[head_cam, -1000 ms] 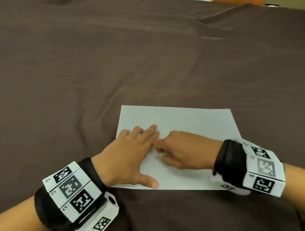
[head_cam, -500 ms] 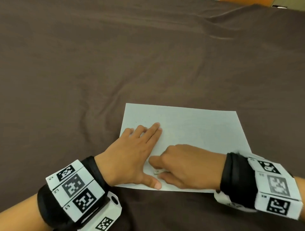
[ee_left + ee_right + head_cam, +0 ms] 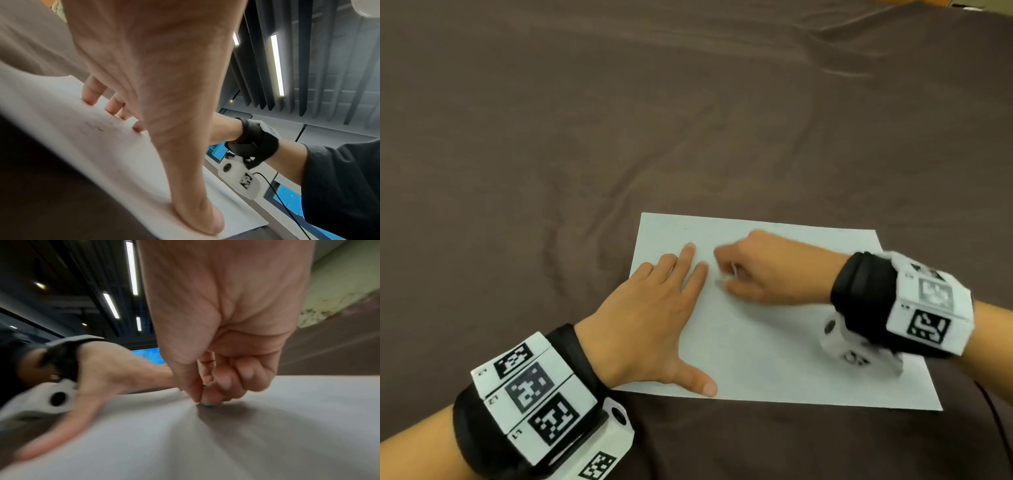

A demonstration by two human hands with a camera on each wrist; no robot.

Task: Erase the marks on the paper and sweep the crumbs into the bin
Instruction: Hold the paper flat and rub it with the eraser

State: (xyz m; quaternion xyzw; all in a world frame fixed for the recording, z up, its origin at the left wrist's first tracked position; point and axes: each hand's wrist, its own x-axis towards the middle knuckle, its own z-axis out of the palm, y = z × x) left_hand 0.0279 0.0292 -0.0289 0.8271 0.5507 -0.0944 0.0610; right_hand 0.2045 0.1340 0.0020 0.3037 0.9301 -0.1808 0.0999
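The paper (image 3: pixel 784 342) sits flat on the brown-clothed counter (image 3: pixel 619 137), near edge closest to the person. Left hand (image 3: pixel 654 318) lies on its left side, fingers straight and spread, pinning it down. Right hand (image 3: pixel 767 270) has a narrow grip, thumb and fingertips pinching a small eraser (image 3: pixel 207 403) against the sheet just beside the left fingertips. Faint pencil marks (image 3: pixel 98 127) show near there.

The paper (image 3: pixel 774 342) lies on the cloth (image 3: pixel 585 137); left hand (image 3: pixel 650 315) on its left part, right hand (image 3: pixel 767 270) beside it, further in.
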